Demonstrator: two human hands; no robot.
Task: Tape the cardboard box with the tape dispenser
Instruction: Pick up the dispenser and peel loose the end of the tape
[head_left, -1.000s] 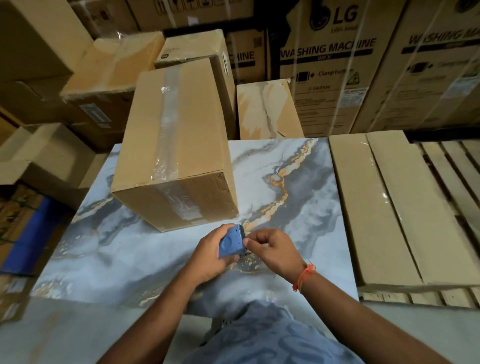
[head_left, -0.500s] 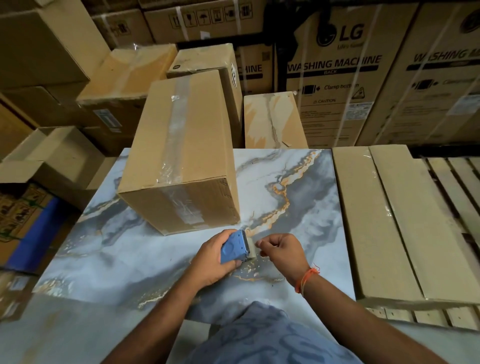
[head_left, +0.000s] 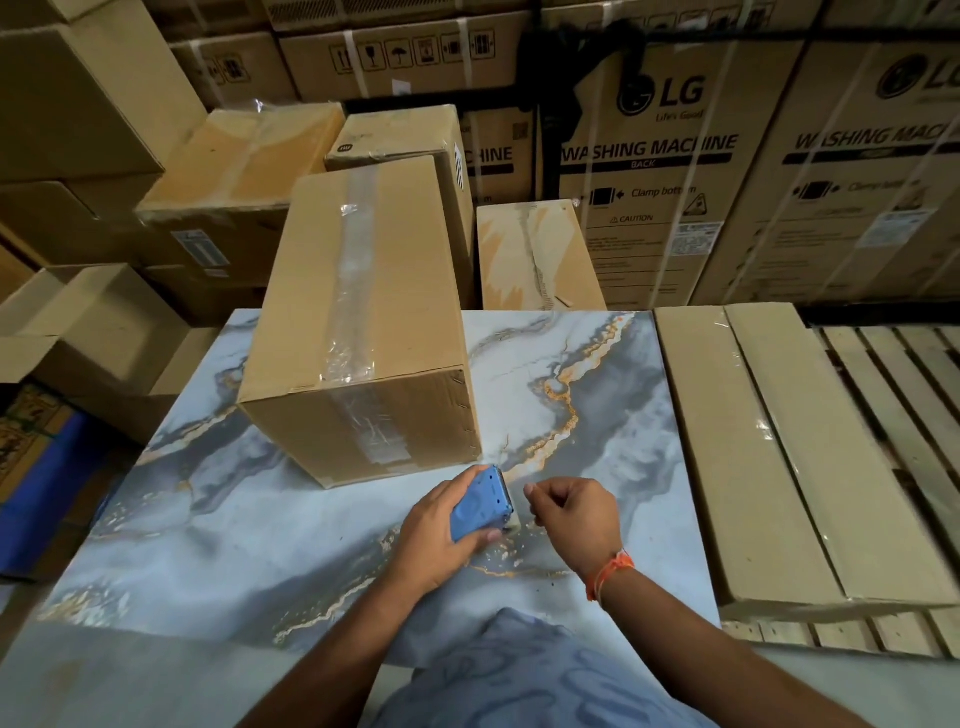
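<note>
A closed cardboard box (head_left: 400, 270) stands on the marbled blue-grey tabletop (head_left: 218, 540), with a strip of clear tape running down its top seam and over its near face. Just in front of the box's near right corner, my left hand (head_left: 434, 535) grips a small blue tape dispenser (head_left: 480, 503). My right hand (head_left: 574, 512) is right beside the dispenser, thumb and forefinger pinched together at its edge; whether clear tape is between them cannot be made out. An orange thread band circles the right wrist.
A long flat cardboard pack (head_left: 779, 447) lies along the table's right side on a wooden pallet (head_left: 914, 374). An open box (head_left: 88, 332) sits left of the table. Stacked cartons, some marked as washing machines (head_left: 649, 156), wall in the back.
Both hands with the dispenser shifted slightly forward toward the box. My right hand has drawn a little away from the dispenser's edge, fingers still pinched.
</note>
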